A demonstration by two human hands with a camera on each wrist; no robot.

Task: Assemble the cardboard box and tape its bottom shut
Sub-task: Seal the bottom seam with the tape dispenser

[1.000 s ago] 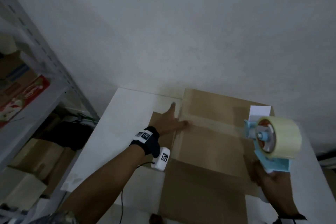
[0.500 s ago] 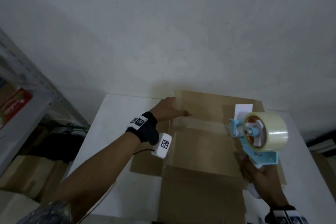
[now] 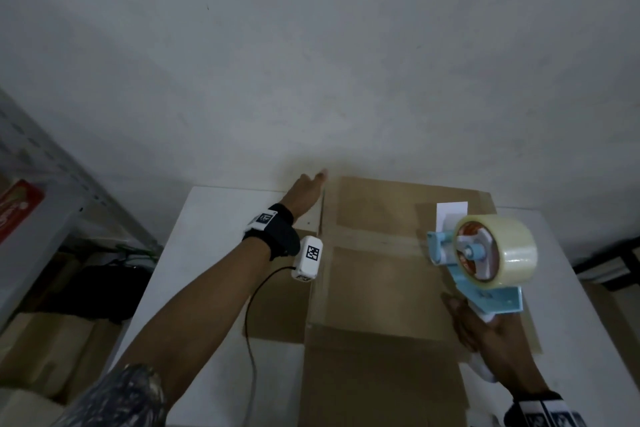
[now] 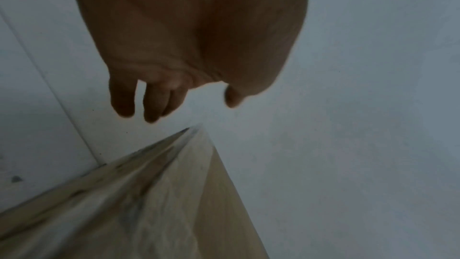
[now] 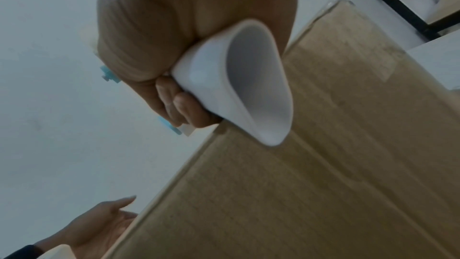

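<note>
A brown cardboard box (image 3: 377, 274) stands on a white table (image 3: 207, 246), closed flaps up, with clear tape along the middle seam. My left hand (image 3: 304, 192) reaches past the box's far left corner, fingers straight and holding nothing; in the left wrist view the fingers (image 4: 139, 103) hang above the box corner (image 4: 174, 194). My right hand (image 3: 485, 333) grips the white handle (image 5: 248, 86) of a blue tape dispenser (image 3: 481, 253) with a clear roll, held over the box's right side. The box (image 5: 311, 164) fills the right wrist view.
A grey metal shelf (image 3: 52, 204) with cardboard boxes (image 3: 52, 350) and a red packet stands at the left. A pale wall (image 3: 311, 62) runs right behind the table. A white label (image 3: 450, 215) sits on the box's far right flap.
My left hand has left the taped seam and moved to the far left corner of the box. The tape dispenser has stayed over the right side.
</note>
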